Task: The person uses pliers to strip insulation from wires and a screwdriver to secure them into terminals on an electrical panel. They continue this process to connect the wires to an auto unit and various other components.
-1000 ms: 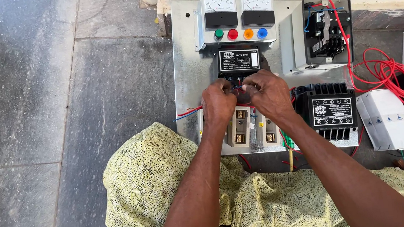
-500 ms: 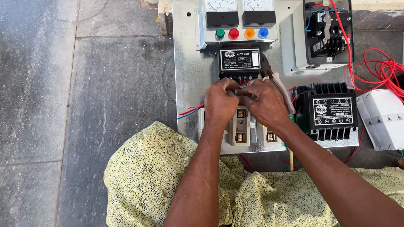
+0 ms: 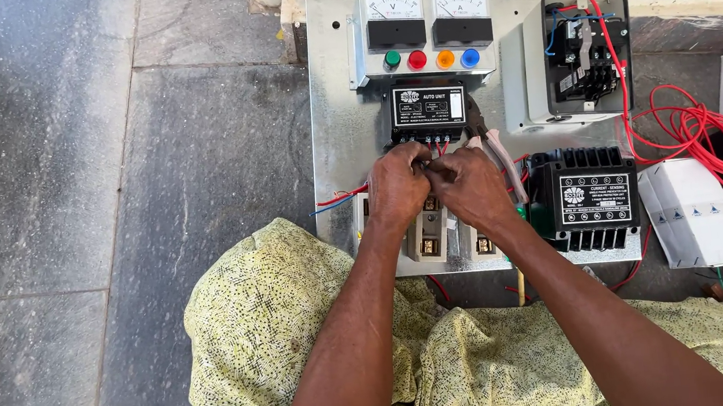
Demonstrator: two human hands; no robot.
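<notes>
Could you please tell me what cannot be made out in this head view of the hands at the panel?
- Head view: what the fingertips pinch below the black unit; the left hand and right hand cover it.
- Head view: the pale blocks under the hands are mostly hidden by them.
- Head view: the red wire coil runs off the right edge.
- Head view: the two meters' needle readings are too small.

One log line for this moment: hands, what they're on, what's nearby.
left hand: pinching red wires | right hand: same wires, pliers alongside | above: black control box | base: metal panel
</notes>
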